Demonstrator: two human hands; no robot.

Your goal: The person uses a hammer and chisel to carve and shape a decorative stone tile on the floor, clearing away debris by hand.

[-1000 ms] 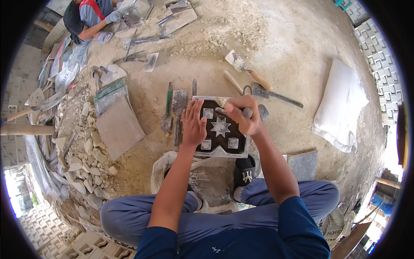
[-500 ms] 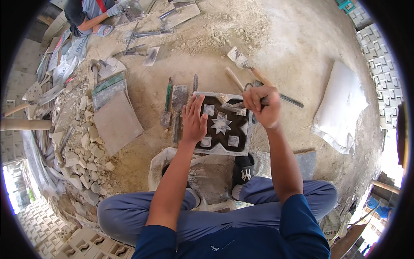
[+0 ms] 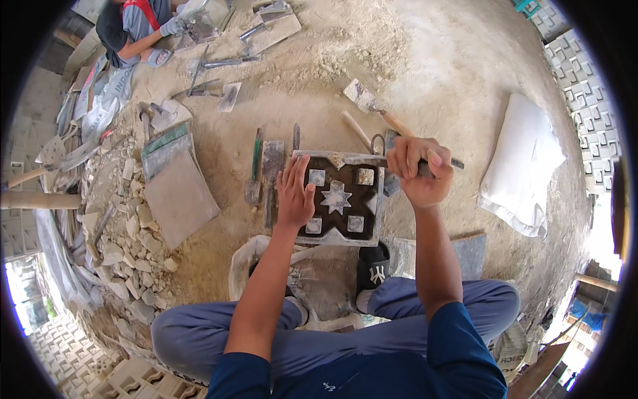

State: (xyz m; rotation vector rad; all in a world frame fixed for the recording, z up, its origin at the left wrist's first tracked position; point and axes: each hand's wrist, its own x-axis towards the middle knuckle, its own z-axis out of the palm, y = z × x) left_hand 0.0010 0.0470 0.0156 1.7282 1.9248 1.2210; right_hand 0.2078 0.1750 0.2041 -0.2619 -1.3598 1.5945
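Note:
A square mould (image 3: 342,240) with a pale rim and dark inside lies in front of me. In it stand a pale eight-pointed star (image 3: 336,197) and several small square blocks. My left hand (image 3: 296,199) rests flat along the mould's left side, fingers stretched out and the thumb apart. Above the mould's upper right corner, my right hand (image 3: 423,173) is closed around the handle of a small trowel, mostly hidden by the fingers. Only a thin bit of its blade shows near the upper rim.
A wooden-handled trowel (image 3: 395,124) and a wooden handle (image 3: 355,129) lie beyond the mould. Left are a green-handled tool (image 3: 256,156), flat boards (image 3: 178,206) and rubble (image 3: 136,226). A white sack (image 3: 522,166) lies right. Another person (image 3: 136,33) works at far left.
My right hand has moved right, drawing the trowel blade off the mould's upper right block, which now shows. My left hand stays on the mould. The view has shifted slightly.

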